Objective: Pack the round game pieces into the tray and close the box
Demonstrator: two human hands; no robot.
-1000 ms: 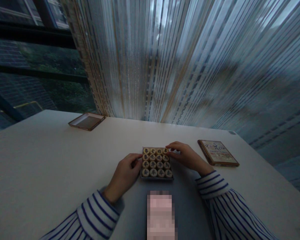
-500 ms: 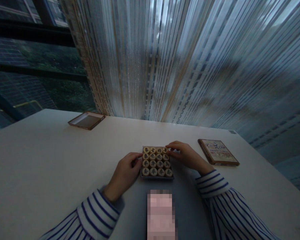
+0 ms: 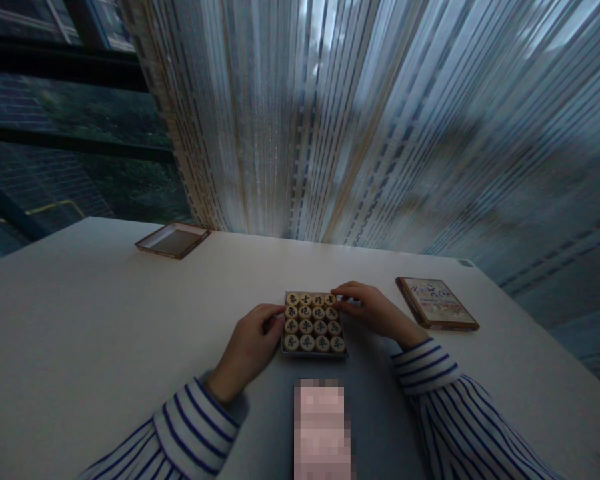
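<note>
Since both hands are at the little tray point(image 3: 314, 356) of chess pieces point(image 3: 307, 327), my guess is they're steadying it. It sits flat on the desk point(image 3: 180, 313), right in front of the wearer. Left hand point(image 3: 251, 343) has fingertips at the left wall; right hand point(image 3: 369, 309) has finger and thumb slightly apart by the far right corner. Can't tell if either's squeezing. Four-by-four grid, so no obvious long axis; near edge faces the wearer.

Dim, bluish; your light filters through the curtain point(image 3: 265, 133), brightest up top. You've got soft shadow on the near tabletop point(image 3: 375, 407), stretched edges, pixelated patch point(image 3: 323, 430) bottom centre.
</note>
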